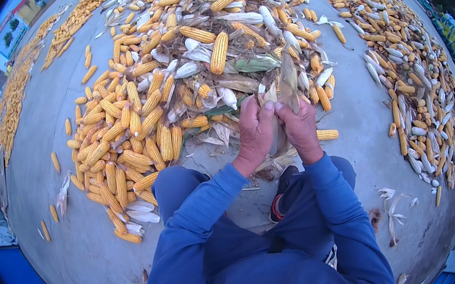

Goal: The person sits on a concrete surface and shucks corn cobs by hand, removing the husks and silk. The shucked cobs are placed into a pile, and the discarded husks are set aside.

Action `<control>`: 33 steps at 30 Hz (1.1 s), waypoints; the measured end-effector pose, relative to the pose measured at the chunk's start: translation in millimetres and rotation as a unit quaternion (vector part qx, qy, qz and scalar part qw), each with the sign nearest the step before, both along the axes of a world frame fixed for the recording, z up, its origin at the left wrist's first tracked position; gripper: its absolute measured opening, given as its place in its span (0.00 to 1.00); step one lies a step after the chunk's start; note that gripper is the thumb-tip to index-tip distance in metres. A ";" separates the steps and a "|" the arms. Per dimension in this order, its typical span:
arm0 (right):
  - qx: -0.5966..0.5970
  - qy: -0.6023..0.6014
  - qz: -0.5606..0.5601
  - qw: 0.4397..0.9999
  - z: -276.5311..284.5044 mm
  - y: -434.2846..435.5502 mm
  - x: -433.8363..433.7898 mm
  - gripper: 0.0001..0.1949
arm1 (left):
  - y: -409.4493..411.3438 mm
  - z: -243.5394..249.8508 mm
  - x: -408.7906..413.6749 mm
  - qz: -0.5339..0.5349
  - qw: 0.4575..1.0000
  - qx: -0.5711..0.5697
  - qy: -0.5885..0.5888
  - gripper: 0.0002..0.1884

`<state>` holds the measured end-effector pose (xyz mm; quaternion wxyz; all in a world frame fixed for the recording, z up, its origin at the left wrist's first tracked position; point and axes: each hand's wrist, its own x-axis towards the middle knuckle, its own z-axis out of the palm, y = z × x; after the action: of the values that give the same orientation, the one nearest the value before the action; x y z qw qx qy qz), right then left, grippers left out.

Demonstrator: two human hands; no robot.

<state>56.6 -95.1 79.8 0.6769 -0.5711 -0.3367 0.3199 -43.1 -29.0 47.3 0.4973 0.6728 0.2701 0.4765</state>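
Both hands meet over the near edge of a large heap of corn, thumbs almost touching. My left hand [254,132] grips a corn ear [277,136] wrapped in pale dry husk. In the fingers of my right hand [300,128] is a strip of brownish husk [288,77] that stands up above the knuckles. How much of the ear is bare under the hands cannot be seen. Just beyond them lie a green-husked ear [256,64] and a bare yellow cob [219,53] on top of the heap. Peeled yellow ears [120,134] are piled to the left of my hands.
A single cob [327,134] lies on the concrete [362,125] beside my right wrist. Another long spread of mixed ears [412,89] runs along the right, and a row of cobs [14,104] along the far left. Loose husks [392,217] are scattered at lower right. My shoe [283,194] is below the hands.
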 end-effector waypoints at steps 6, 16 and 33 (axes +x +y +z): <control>0.013 -0.004 -0.021 1.000 -8.3 4.6 3.2 0.07 | 2.0 1.9 -0.6 0.027 1.000 0.008 0.002 0.12; 0.022 0.089 -0.046 0.995 -9.4 7.8 22.2 0.05 | -5.1 3.8 -5.4 0.005 0.999 -0.036 -0.028 0.15; -0.008 0.055 -0.002 0.998 -4.5 2.6 16.6 0.08 | 8.1 -5.0 -6.5 -0.013 0.998 -0.062 -0.017 0.14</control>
<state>73.1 -92.5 75.3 0.6902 -0.5591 -0.2952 0.3519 -49.6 -20.9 42.3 0.5489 0.6357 0.2819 0.4638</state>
